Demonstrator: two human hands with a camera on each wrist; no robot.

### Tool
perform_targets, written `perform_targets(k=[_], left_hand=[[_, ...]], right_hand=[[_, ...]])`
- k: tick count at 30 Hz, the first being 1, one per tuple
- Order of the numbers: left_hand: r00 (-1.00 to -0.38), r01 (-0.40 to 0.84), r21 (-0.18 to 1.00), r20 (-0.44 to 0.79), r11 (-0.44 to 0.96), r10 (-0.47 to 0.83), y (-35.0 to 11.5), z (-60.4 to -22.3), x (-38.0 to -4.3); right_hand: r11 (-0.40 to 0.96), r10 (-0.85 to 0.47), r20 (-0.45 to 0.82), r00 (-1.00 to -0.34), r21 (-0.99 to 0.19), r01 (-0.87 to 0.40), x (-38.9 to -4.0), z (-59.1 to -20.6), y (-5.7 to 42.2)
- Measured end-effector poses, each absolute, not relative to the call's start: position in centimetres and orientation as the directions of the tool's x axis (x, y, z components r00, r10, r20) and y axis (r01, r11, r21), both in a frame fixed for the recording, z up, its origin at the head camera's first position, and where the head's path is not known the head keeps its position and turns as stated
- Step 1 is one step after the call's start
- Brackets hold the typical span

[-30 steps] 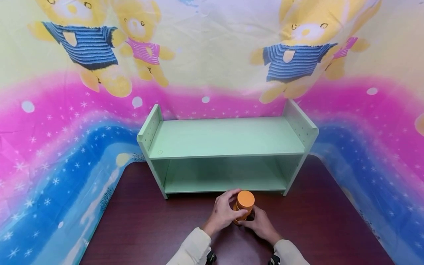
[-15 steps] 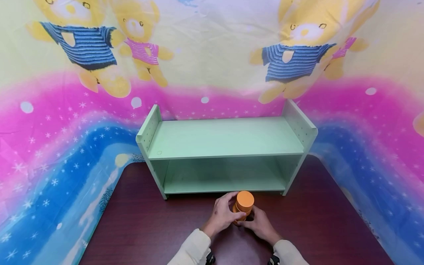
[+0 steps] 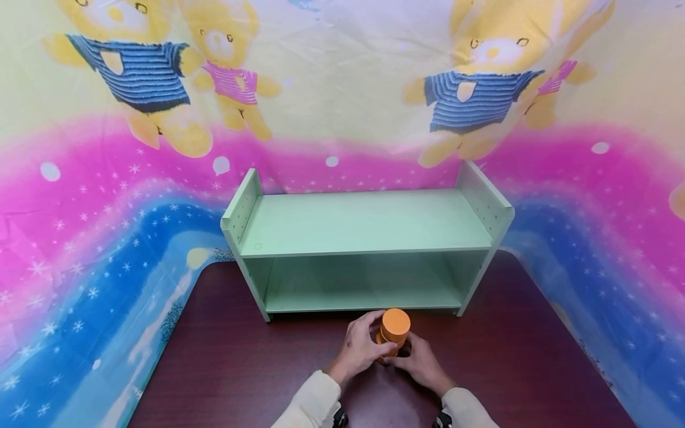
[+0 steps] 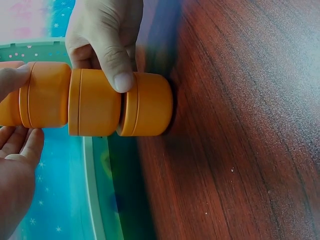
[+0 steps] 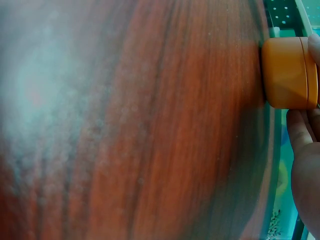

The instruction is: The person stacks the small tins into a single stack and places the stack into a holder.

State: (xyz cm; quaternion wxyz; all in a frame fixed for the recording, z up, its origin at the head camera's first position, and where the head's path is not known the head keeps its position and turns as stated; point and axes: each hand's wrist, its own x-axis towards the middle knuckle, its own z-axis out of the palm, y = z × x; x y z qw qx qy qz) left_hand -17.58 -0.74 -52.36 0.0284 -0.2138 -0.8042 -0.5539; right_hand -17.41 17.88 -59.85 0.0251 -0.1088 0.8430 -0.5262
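Several orange, round jars with a seam like a lid's stand in an upright stack on the dark wood table. The top jar (image 3: 396, 324) shows a flat round face in the head view. My left hand (image 3: 360, 346) holds the stack's upper part between thumb and fingers. Lower down, my right hand (image 3: 425, 364) grips the stack from the other side. In the left wrist view, its thumb lies across the joint between the bottom jar (image 4: 150, 105) and the jar above (image 4: 97, 102), which sit slightly out of line. The bottom jar rests on the table.
A pale green two-tier shelf (image 3: 369, 223) stands just behind the stack, near the back of the table (image 3: 225, 362). Cloth printed with bears (image 3: 476, 101) hangs around the back and sides. Dark straps circle both wrists.
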Motion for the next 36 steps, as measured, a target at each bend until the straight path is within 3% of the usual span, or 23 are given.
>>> perform_targets(k=[36], left_hand=[[-0.914,0.376,0.852,0.277,0.365,0.296,-1.29,-52.8,-17.42]], right_hand=[[0.406,-0.214,0.095,-0.972,-0.897,-0.177,-17.58,-59.94,17.8]])
